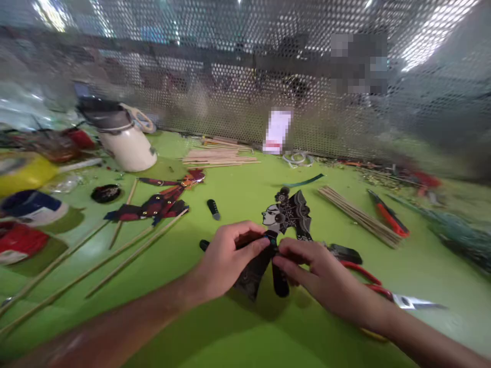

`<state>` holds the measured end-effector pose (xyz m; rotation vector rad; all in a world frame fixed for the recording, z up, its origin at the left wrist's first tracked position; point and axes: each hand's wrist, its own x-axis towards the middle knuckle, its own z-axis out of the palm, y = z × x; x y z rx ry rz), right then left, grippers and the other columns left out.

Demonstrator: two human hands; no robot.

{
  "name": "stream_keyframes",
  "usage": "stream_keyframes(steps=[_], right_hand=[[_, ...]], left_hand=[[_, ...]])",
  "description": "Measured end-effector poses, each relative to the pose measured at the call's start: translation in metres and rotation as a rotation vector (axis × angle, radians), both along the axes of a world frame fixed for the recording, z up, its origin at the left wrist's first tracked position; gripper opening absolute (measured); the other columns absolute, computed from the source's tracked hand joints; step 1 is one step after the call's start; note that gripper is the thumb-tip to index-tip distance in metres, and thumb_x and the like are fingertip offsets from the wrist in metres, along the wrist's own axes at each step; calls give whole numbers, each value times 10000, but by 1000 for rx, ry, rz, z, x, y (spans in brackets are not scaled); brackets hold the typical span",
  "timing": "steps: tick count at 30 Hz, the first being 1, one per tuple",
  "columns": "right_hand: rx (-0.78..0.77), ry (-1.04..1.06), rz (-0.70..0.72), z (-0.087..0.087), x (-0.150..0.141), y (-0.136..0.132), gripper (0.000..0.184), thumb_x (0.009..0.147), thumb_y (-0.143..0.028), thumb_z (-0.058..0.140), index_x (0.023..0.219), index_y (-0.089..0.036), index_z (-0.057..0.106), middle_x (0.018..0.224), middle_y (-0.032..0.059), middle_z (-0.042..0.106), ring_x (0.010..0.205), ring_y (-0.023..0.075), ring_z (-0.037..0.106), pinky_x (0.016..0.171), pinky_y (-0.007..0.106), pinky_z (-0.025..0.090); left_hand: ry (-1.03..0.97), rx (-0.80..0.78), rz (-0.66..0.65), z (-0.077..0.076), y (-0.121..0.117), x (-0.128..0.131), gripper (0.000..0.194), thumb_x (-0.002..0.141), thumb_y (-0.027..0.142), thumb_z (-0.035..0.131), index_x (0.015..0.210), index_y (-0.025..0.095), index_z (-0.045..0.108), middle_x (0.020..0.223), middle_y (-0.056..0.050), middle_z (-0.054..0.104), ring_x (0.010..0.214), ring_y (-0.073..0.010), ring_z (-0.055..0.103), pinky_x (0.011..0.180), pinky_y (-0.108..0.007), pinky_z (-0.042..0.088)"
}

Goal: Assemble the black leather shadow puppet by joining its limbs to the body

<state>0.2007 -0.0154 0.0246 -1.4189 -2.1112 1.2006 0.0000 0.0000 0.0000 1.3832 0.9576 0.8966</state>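
In the head view, the flat figure was in front of you, just above the worktop, between your left hand and right hand. Your left fingers pinched its neck; your right fingers closed narrowly on the edge just beside it, and you couldn't tell whether they also held some small part. It looked light, thin and fairly stiff, but likely to swing at its joints and crease or tear at the narrow neck. The broad dark body seemed the safer hold, gripped flat and gently.
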Motion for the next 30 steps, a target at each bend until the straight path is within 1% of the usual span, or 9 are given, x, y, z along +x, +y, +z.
stream_keyframes(steps=[6,10,13,16,19,23,25,28,30], right_hand=[[67,132,-207,-11,20,9,219,964,-394,540,908,-191,599,680,-20,528,620,118,481,587,247,382],[-127,121,-91,-16,9,4,243,976,-389,510,854,-186,564,693,-12,561,594,111,494,532,233,369],[-121,118,-43,-9,5,4,251,951,-356,537,766,-184,543,667,-16,553,593,104,482,531,225,361],[-20,196,-213,-8,13,9,235,938,-397,564,836,-187,589,638,-28,530,582,104,485,548,229,378],[-26,248,-322,-19,18,11,245,938,-431,577,912,-188,600,632,-35,527,566,106,493,547,233,388],[-244,224,-132,-22,7,4,222,917,-348,592,777,-178,566,630,-24,545,557,96,480,512,218,351],[-257,248,-102,-14,2,3,249,882,-327,613,700,-175,539,605,-29,518,553,88,454,519,216,346],[-140,315,-278,-5,7,9,276,894,-408,602,742,-179,583,599,-31,494,550,95,457,527,224,363],[-89,331,-359,-7,14,15,308,925,-469,573,811,-184,597,620,-28,505,564,101,482,540,227,386]], left_hand=[[-18,-59,-21,-4,3,1,201,896,353,690,922,155,693,824,-15,687,755,-133,619,667,-220,475],[27,-18,73,-7,2,1,221,884,374,707,930,158,707,840,-21,701,763,-136,617,678,-225,474],[16,7,97,-10,2,0,258,886,415,703,949,165,712,861,-25,712,777,-141,620,691,-227,481],[15,-20,64,-12,4,-2,265,880,418,711,968,168,710,872,-26,710,779,-143,622,682,-223,482],[26,-33,65,-12,5,-3,249,876,399,715,962,165,704,865,-27,706,779,-149,630,677,-224,489],[62,42,209,-14,3,-1,236,886,400,700,922,167,691,813,-8,683,739,-132,614,659,-209,479],[64,40,210,-15,4,0,247,891,413,691,912,167,685,800,-3,667,723,-123,599,644,-200,468],[21,-40,126,-14,6,-1,262,888,431,691,920,171,673,794,-1,657,712,-120,600,623,-191,463],[11,-86,51,-11,8,-3,276,879,442,696,884,169,654,753,5,640,667,-113,588,578,-184,446]])
